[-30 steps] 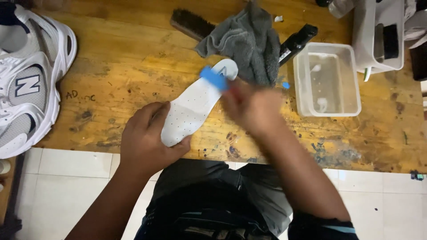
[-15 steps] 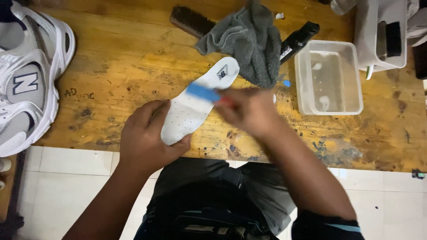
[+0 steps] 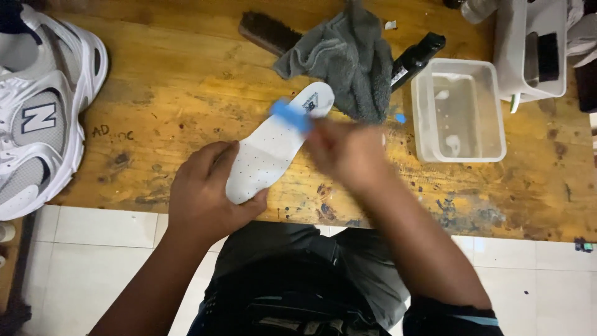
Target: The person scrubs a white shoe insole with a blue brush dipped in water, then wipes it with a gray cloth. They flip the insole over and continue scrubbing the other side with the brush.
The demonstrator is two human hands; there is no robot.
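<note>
Left hand [image 3: 202, 193] at lower centre-left of frame, fingers curled around the near end of a white insole [image 3: 273, 146], thumb on top, pinching it firmly. Insole runs diagonally from that hand up to the right, perforated face up, far end with a dark printed patch near the grey cloth [image 3: 348, 62]. Near end sits right at the front edge of the wooden table [image 3: 168, 93]; the holding hand overhangs that edge above the white tiled floor [image 3: 87, 261].

Right hand [image 3: 348, 152] at centre, motion-blurred, closed on a small blue brush [image 3: 290, 115] whose head lies across the upper part of the insole. Exact finger placement cannot be told through the blur.

Surroundings: white and silver sneakers [image 3: 37, 106] fill the left edge of the frame, well apart from the insole, with open bare wood between. Upper centre, a dark wooden brush [image 3: 267, 34] partly under the cloth; a black bottle [image 3: 416, 56] lies just right of the cloth, touching it. Clear plastic tub [image 3: 460, 112] right of centre, near the right hand, narrow gap between them. White container [image 3: 528, 50] at upper right, close behind the tub. Lower right stretch of the table is paint-stained wood. Person's dark clothing [image 3: 292, 286] shows at bottom centre.
</note>
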